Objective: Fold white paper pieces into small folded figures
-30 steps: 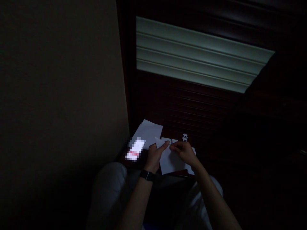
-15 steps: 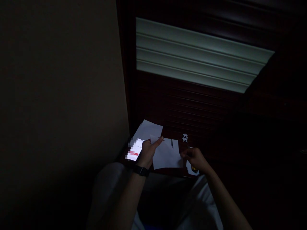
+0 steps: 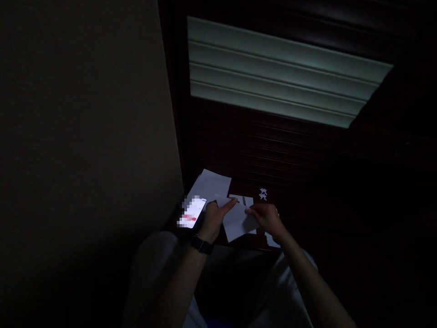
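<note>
A white sheet of paper (image 3: 235, 224) is held between my two hands above the small dark table. My left hand (image 3: 212, 219), with a black watch on the wrist, grips its upper left part with the thumb on top. My right hand (image 3: 268, 217) pinches the sheet near its upper right edge, fingers pressed together. Beneath it lies another white sheet (image 3: 250, 200) with a dark pen-like object (image 3: 244, 200) on it. Just left of my left hand, a phone (image 3: 195, 213) lies with its screen lit and partly blurred out.
White paper (image 3: 214, 183) lies at the back left of the table. Small torn-looking white scraps (image 3: 262, 194) lie at the back right, and more paper (image 3: 271, 240) shows below my right wrist. A wall (image 3: 102, 114) stands left; a slatted panel (image 3: 273, 73) rises ahead.
My right hand has moved left and slightly up to the held sheet, which is now tilted and turned. The sheet beneath shows more. A yellow-and-black object by the right paper is now hidden.
</note>
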Action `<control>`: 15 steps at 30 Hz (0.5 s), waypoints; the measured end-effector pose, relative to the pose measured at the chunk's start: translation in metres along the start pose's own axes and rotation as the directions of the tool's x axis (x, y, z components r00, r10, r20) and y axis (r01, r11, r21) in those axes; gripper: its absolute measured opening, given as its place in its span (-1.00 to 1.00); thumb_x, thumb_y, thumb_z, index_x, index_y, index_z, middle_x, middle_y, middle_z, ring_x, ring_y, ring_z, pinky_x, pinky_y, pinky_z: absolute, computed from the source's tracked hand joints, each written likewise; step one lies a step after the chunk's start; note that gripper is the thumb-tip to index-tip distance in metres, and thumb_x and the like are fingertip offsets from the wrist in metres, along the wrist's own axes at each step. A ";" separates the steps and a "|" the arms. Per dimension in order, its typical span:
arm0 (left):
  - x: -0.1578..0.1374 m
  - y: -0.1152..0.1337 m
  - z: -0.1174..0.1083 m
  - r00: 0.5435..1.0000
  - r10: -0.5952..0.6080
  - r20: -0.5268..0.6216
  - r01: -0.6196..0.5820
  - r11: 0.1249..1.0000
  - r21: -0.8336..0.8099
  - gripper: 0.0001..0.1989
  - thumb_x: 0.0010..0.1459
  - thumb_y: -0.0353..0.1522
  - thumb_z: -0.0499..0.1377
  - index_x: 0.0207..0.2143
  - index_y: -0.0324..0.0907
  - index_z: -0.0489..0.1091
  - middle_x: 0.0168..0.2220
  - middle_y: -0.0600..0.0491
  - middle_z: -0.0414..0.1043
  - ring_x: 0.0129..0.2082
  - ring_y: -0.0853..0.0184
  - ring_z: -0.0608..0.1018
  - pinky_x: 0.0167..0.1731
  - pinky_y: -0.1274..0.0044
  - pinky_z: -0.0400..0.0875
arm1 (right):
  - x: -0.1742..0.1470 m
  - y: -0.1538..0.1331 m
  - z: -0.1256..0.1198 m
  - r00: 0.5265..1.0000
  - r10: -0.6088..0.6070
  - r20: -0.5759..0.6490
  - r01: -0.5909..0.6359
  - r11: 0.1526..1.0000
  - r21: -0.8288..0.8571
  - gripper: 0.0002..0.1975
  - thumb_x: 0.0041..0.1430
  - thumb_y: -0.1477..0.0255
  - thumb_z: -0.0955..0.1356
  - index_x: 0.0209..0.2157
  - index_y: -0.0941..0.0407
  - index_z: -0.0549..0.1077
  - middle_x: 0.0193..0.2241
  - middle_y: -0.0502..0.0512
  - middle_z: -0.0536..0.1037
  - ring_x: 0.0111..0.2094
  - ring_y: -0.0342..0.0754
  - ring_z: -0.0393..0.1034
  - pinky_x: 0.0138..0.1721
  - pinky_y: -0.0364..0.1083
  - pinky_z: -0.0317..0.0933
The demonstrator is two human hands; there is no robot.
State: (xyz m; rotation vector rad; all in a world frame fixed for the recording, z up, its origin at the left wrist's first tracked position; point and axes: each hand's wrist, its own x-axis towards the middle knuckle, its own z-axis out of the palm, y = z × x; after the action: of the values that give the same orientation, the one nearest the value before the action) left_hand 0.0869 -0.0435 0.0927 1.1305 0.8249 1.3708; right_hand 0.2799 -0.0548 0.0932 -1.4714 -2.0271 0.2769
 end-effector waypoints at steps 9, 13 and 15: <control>0.016 -0.003 -0.046 0.978 0.204 0.033 -0.182 0.771 0.610 -0.82 -0.02 -0.24 0.21 -0.41 -0.14 0.53 -0.36 0.01 0.55 -0.32 0.23 0.54 -0.29 0.48 0.37 | 0.014 -0.006 -0.024 0.956 0.113 0.272 0.077 0.797 -0.599 -0.73 0.22 0.37 0.20 -0.29 0.08 0.51 -0.36 0.19 0.57 -0.28 0.01 0.46 -0.33 -0.14 0.18; 0.011 -0.001 -0.029 0.909 0.340 0.241 -0.390 0.488 0.781 -0.83 0.02 -0.33 0.19 -0.29 -0.09 0.52 -0.17 0.00 0.50 -0.04 0.15 0.41 -0.03 0.37 0.21 | 0.021 -0.024 -0.023 0.947 0.125 0.297 0.104 0.753 -0.649 -0.76 0.18 0.45 0.21 -0.31 0.15 0.50 -0.36 0.30 0.55 -0.28 0.09 0.45 -0.30 -0.06 0.20; 0.007 -0.001 -0.019 0.881 0.288 0.375 -0.469 0.430 0.771 -0.79 0.03 -0.36 0.19 -0.24 -0.09 0.50 -0.16 -0.01 0.50 -0.05 0.15 0.42 -0.04 0.36 0.20 | 0.022 -0.032 -0.018 0.941 0.109 0.319 0.135 0.746 -0.652 -0.78 0.17 0.49 0.21 -0.30 0.15 0.49 -0.34 0.27 0.54 -0.28 0.08 0.45 -0.30 -0.05 0.20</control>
State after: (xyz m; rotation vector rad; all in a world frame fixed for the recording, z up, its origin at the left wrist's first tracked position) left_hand 0.0701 -0.0341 0.0878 2.3290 1.2003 1.1566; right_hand 0.2615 -0.0493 0.1314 -1.9316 -2.5830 -0.2727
